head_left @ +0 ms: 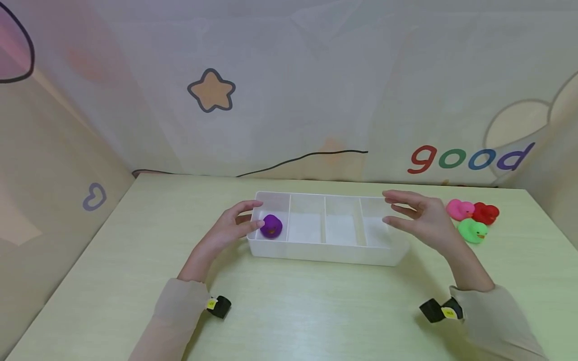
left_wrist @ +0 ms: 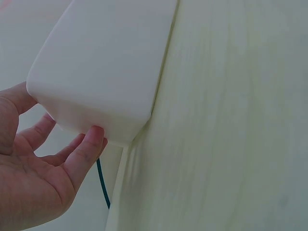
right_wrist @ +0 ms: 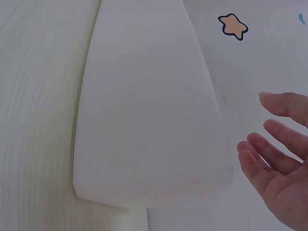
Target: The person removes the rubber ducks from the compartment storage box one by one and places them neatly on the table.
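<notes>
A long white divided box (head_left: 325, 253) lies on the table, its compartments in a row. In its leftmost compartment is a purple rubber duck (head_left: 271, 227). My left hand (head_left: 232, 225) grips the box's left end, thumb over the rim beside the duck; in the left wrist view, fingertips (left_wrist: 97, 131) touch the end wall. At the opposite end, my right hand (head_left: 422, 218) is held with fingers spread and nothing in them. The right wrist view shows a gap between that hand (right_wrist: 284, 163) and the box wall (right_wrist: 149, 120).
To the right of my right hand, a pink duck (head_left: 459, 209), a red duck (head_left: 486, 213) and a green duck (head_left: 472, 231) stand close together on the table (head_left: 289, 311). A printed backdrop (head_left: 289, 90) rises behind the table's far edge.
</notes>
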The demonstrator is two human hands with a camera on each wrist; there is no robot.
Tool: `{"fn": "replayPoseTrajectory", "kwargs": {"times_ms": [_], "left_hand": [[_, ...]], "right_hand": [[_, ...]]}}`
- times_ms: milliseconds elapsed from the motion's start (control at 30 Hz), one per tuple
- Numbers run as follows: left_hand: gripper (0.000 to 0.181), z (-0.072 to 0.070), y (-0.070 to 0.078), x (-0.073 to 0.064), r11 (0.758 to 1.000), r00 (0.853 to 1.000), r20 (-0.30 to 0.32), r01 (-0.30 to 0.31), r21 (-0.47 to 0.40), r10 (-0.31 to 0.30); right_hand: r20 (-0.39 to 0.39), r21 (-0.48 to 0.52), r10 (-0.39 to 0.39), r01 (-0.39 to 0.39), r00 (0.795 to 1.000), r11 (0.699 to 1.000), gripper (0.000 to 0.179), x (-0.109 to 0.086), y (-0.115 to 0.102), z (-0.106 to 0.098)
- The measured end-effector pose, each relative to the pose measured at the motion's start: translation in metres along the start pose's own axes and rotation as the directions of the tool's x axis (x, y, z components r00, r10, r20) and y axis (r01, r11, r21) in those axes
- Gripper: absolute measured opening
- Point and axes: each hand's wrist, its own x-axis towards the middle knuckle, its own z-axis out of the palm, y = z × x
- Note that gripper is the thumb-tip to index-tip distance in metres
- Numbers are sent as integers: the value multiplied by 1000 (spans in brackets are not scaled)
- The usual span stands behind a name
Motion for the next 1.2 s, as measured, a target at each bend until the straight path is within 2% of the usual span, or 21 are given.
{"fn": "replayPoseTrajectory", "kwargs": {"times_ms": [200,367,633,767,1200], "left_hand": [[56,-1,-1,0,1000,1000,1,13,-6,-13],[56,-1,-1,0,1000,1000,-3,14,-6,-14],[55,0,0,0,1000,1000,-5,16,8,-16],[56,1,0,0,1000,1000,-3,17,3,-17],[58,1,-1,0,1000,1000,-4,13,-24,-14]], "right_hand": [[64,52,-6,3,998,999,52,8,-12,17],[99,127,-57,44,993,991,51,17,-20,36],[141,174,-148,122,979,977,48,27,-35,68],[159,212,-172,136,972,968,48,32,-41,81],[269,171,-204,162,941,972,45,55,-62,121]]}}
